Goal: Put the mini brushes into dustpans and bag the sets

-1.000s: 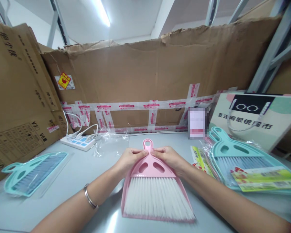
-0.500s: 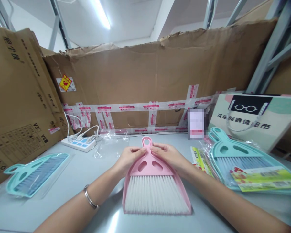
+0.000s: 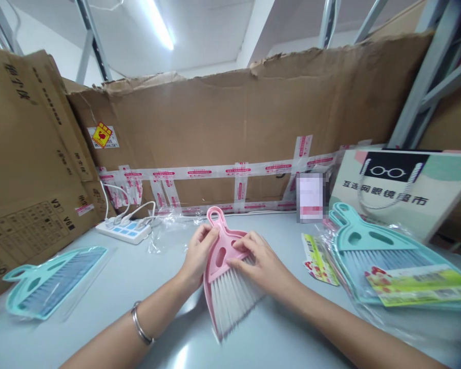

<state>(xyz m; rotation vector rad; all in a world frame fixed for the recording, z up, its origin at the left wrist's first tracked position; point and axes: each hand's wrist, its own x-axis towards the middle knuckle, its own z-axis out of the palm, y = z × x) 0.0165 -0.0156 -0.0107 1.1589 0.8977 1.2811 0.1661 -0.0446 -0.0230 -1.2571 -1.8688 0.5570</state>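
A pink mini dustpan with a white-bristled brush nested in it (image 3: 225, 266) is tipped up on its left edge over the grey table (image 3: 138, 277). My left hand (image 3: 197, 253) grips its handle side from the left, fingers curled round the rim. Resting across the brush's pink head and bristles, my right hand (image 3: 255, 261) presses on it with fingers bent. A metal bangle (image 3: 140, 324) sits on my left wrist.
A teal brush-and-dustpan set in a clear bag (image 3: 48, 282) lies at the left. A stack of bagged teal sets with printed cards (image 3: 384, 256) lies at the right, before a paper bag (image 3: 407, 184). A white power strip (image 3: 123, 230) and cardboard walls (image 3: 230, 128) stand behind.
The pink dustpan set lay flat with both hands at its handle; now it is tilted onto its left edge, and my right hand has slid down onto the brush head.
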